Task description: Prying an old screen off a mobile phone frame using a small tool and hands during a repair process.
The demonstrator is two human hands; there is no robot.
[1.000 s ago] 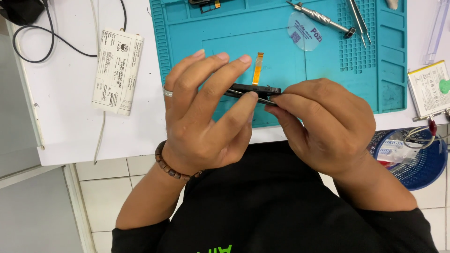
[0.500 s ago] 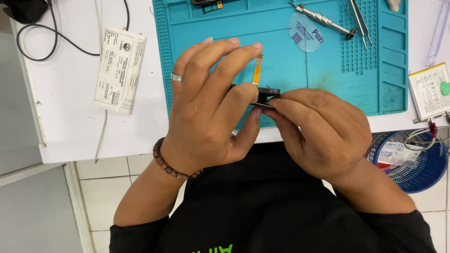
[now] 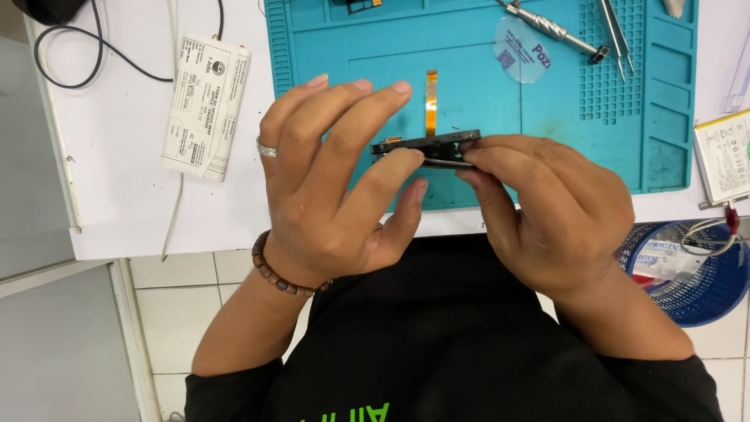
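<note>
Hands [image 3: 437, 195] pinching dark phone part [image 3: 426, 147]

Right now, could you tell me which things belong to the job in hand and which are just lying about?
In hand: thin black flat device part with orange ribbon cable, gripped by left hand and right hand over the teal silicone work mat.

Lying about: silver metal screwdriver, tweezers, white labelled power adapter, blue plastic basket.

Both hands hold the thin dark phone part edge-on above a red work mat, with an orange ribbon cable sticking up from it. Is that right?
Not quite: the work mat is teal, not red, as the head view shows. The rest stands: the left hand and right hand hold the thin dark phone part edge-on, with the orange ribbon cable rising from it.
</note>
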